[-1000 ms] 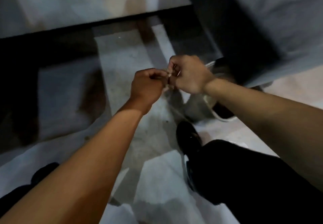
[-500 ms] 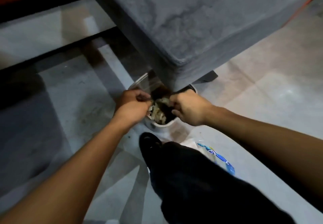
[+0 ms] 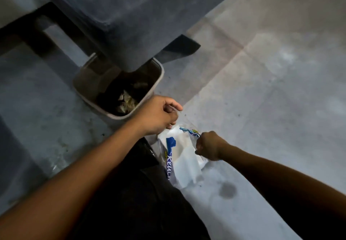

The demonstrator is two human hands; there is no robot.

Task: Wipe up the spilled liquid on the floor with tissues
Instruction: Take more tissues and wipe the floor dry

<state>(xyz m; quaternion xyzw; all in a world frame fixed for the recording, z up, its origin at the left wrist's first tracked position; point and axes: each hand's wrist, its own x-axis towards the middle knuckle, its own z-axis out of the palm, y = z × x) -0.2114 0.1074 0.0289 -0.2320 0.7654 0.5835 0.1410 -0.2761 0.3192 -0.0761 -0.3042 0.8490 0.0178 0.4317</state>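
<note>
Right hand [image 3: 207, 146] – grip pinched on the edge of a white-and-blue plastic tissue pack [image 3: 182, 157] lying on the grey tiled floor [image 3: 262, 99], near right of a grey plastic waste bin [image 3: 93, 82]. Left hand [image 3: 159, 116] hovers above the pack's far end, fingers loosely curled, holding nothing. Dark wet spot [image 3: 227, 191] on the floor, just near-right of the pack.

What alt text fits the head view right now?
Right hand pinches the top of a white-and-blue tissue pack on the grey floor; left hand hovers loosely curled beside a waste bin holding crumpled tissues. A dark wet spot lies nearby.
</note>
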